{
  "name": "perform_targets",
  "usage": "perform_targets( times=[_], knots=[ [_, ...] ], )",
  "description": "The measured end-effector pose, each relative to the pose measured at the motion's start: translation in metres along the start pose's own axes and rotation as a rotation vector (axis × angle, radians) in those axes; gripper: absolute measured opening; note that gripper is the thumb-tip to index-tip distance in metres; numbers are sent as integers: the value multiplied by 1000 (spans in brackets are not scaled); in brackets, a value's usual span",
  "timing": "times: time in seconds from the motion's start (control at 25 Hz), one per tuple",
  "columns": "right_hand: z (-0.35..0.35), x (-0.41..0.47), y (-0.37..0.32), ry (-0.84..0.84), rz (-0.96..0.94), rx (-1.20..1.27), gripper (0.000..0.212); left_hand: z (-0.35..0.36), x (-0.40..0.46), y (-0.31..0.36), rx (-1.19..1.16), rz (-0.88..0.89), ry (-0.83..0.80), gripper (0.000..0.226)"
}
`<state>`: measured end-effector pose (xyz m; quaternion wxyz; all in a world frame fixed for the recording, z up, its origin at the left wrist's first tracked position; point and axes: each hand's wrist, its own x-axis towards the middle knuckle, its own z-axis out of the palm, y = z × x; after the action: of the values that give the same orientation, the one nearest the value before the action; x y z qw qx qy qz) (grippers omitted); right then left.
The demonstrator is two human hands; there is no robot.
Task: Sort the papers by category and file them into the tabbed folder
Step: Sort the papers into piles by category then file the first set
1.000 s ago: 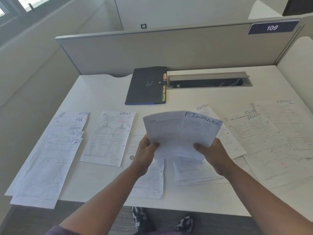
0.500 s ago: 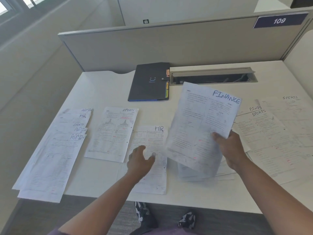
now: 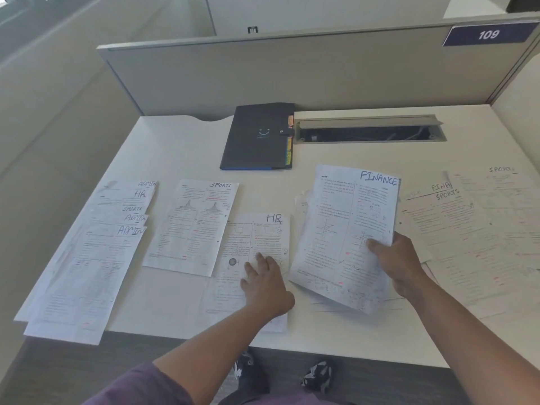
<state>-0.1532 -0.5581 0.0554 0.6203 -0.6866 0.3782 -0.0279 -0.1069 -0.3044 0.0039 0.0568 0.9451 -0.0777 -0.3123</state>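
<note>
Our right hand [image 3: 393,264] pinches the white printed sheet headed FINANCE [image 3: 347,232] by its lower right edge, thumb on its face, holding it tilted up off the white desk [image 3: 181,147]. Our left hand [image 3: 264,280] rests flat, fingers straight, on the white sheet headed HR [image 3: 257,238], which lies just left of the raised sheet, long axis running away from us. Beyond both hands, toward the grey partition, the closed dark tabbed folder [image 3: 257,135] lies well apart from them, coloured tabs along its right edge. We judge the left hand nearer the HR sheet and the folder; the overlapping sheets at far left [image 3: 87,252] and far right [image 3: 473,229] remain unsorted.
</note>
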Motion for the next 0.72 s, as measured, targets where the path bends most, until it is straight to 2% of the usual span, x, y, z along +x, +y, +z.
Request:
perform_targets(
  times=[0.24, 0.52, 0.72],
  knots=[
    [0, -1, 7, -30, 14, -45, 20, 1, 3, 1, 22, -1, 23, 115],
    [-6, 4, 5, -9, 11, -93, 15, -1, 6, 5, -27, -19, 28, 94],
    [-13, 8, 2, -2, -7, -131, 14, 0, 6, 6, -50, -21, 10, 90]
  ],
)
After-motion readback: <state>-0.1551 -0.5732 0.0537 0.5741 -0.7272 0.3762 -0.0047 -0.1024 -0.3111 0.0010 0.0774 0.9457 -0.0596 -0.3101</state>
